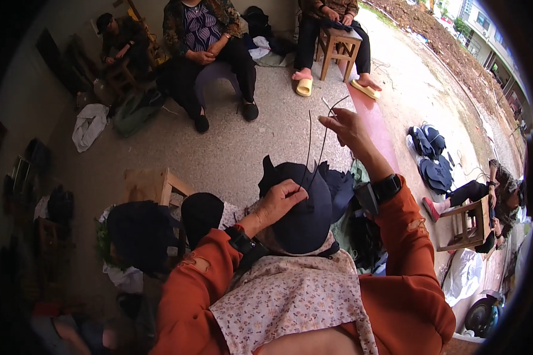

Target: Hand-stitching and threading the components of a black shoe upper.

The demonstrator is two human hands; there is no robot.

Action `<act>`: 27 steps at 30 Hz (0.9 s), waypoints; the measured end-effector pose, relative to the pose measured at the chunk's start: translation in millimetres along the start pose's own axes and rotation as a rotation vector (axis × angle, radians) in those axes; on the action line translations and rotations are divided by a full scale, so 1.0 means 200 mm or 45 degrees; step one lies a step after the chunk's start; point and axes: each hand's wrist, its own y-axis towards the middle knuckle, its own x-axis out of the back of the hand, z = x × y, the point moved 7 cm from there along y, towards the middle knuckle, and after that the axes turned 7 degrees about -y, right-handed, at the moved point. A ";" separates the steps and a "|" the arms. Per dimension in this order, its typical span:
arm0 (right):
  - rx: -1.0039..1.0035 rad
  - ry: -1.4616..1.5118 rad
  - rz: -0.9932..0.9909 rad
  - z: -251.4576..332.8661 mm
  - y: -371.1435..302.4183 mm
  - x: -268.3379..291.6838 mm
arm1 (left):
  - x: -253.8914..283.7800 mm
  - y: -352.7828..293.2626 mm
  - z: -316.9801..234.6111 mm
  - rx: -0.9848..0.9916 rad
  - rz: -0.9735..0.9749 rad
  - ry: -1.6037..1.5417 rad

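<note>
A dark navy, rounded fabric piece (305,225) lies across my lap, over a flowered apron (296,290). My left hand (275,204) is closed in a pinch at the middle of this piece, its thumb and fingertips pressed together where a thin dark cord (309,142) rises. Raised to the upper right, my right hand (350,127) is closed round a strand of the dark cord and a thin pale stick-like tool (327,105). The cord's loose ends stand up between both hands. More dark fabric pieces (337,186) sit just right of the rounded one.
A wooden stool (148,184) stands to the left, near dark fabric pieces (141,234). Several people sit around; one has a stool (339,47) ahead with yellow slippers (304,87). Dark fabric bundles (435,171) lie at right, beyond a white bag (463,275).
</note>
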 end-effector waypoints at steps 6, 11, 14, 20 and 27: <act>-0.245 0.400 0.419 -0.27 -0.40 -0.21 | 0.08 0.02 0.04 0.221 -0.085 -0.245; -0.002 0.157 0.618 -0.35 -0.72 -0.44 | 0.04 0.00 0.04 0.187 0.035 -0.149; 0.253 -0.034 0.396 -0.25 -0.76 -0.41 | 0.05 -0.06 0.02 -0.077 0.122 0.024; 0.473 -0.398 0.167 -0.24 -0.82 -0.41 | 0.03 -0.16 -0.13 -0.393 0.000 0.498; 0.555 -0.592 0.269 -0.13 -0.80 -0.45 | 0.03 -0.22 -0.11 -0.555 -0.094 0.665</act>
